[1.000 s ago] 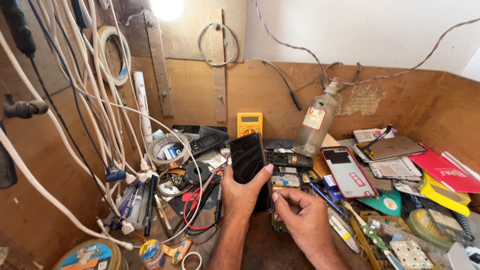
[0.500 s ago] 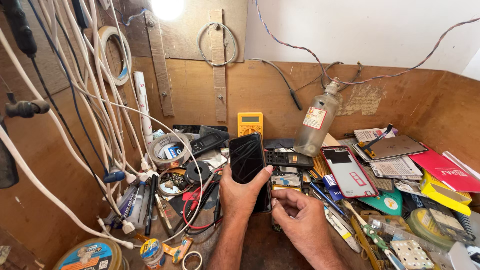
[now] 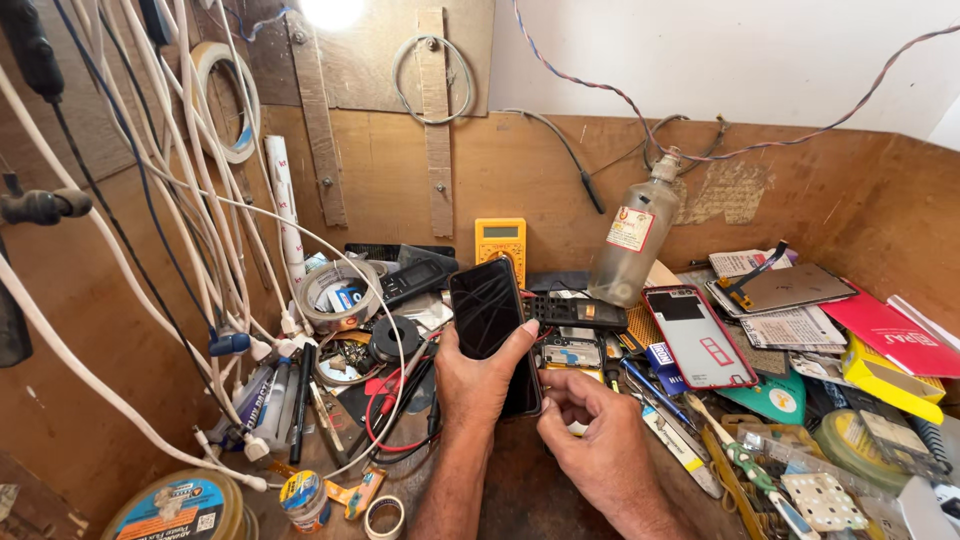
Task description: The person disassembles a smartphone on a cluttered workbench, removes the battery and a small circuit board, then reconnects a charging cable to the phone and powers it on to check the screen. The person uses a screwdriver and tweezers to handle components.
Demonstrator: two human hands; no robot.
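wooden bench [image 3: 520, 500] boxed in by plywood walls, cluttered edge to edge. our left hand [image 3: 478, 385] grips a black phone [image 3: 492, 318] upright over the bench middle, thumb along its right side, fingers wrapped behind. our right hand [image 3: 596, 435] sits just beside the phone's lower right corner, fingertips [image 3: 552, 392] pinched together there; we can't tell if they hold anything. white cables [image 3: 200, 200] hang down the left wall. yellow multimeter [image 3: 500, 240] and a clear bottle [image 3: 632, 245] stand against the back wall. red-rimmed phone frame [image 3: 697, 335] lies right of the phone, tape roll [image 3: 335, 292] toward the back left, round tin [image 3: 178, 507] at the front left corner.
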